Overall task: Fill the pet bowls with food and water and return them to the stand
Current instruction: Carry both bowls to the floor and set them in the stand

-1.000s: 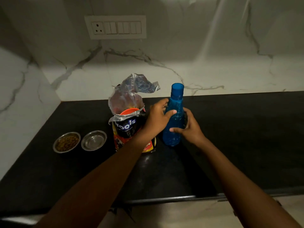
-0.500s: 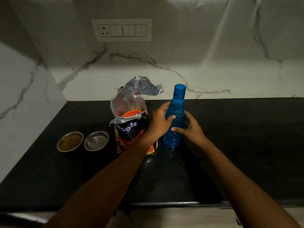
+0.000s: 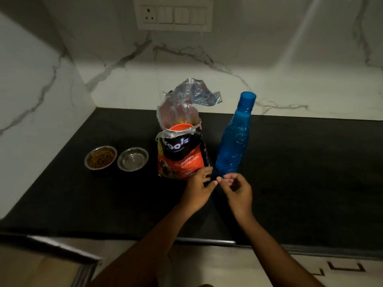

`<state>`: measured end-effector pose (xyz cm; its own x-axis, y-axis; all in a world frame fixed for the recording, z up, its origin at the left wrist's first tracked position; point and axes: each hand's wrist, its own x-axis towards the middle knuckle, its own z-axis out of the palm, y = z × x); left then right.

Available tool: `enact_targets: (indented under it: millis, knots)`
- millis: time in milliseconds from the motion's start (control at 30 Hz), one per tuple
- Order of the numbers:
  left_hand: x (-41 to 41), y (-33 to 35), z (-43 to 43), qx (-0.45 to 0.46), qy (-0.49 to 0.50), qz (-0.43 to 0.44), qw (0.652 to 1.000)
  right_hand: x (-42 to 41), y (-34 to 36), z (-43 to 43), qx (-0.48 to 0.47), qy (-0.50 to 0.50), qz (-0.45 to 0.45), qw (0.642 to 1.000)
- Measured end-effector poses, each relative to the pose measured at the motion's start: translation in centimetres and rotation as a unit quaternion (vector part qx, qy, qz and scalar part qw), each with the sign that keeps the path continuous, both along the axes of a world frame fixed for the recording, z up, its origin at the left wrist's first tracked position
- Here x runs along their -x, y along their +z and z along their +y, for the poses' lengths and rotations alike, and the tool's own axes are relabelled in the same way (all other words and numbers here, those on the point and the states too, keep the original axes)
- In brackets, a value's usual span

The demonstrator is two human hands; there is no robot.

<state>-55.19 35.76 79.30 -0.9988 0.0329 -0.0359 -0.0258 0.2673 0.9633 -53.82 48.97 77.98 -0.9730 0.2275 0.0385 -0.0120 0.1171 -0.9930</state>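
Observation:
Two small steel bowls sit side by side at the left of the black counter: the left bowl point(image 3: 101, 157) holds brown kibble, the right bowl point(image 3: 132, 159) is empty. An open bag of puppy food point(image 3: 181, 150) stands in the middle, an orange scoop point(image 3: 179, 127) showing in its mouth. To its right a capped blue water bottle point(image 3: 233, 141) stands upright. My left hand point(image 3: 198, 188) and my right hand point(image 3: 238, 190) hover just in front of the bottle's base, fingers loosely curled, fingertips nearly meeting, holding nothing.
The black counter point(image 3: 310, 172) runs from a marble corner on the left to the right. A switch plate point(image 3: 173, 14) is on the back wall. The counter's front edge point(image 3: 124, 237) lies below my forearms, with drawer fronts underneath.
Both hands have let go of the blue bottle and drawn back toward me. The bottle now stands alone on the counter. The camera has tilted down and moved closer.

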Motion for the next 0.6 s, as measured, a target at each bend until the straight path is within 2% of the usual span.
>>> enact_targets:
  millis: [433, 600]
  knots:
    - [-3.8, -2.8, -15.0, -0.024, 0.145, -0.074, 0.986, -1.6, -0.8, -14.7, 0.025, 0.187, -0.081, 0.979]
    - [-4.0, -2.4, -22.5, -0.066, 0.216, -0.102, 0.969, -0.3, -0.6, -20.2, 0.033, 0.193, -0.122, 0.973]
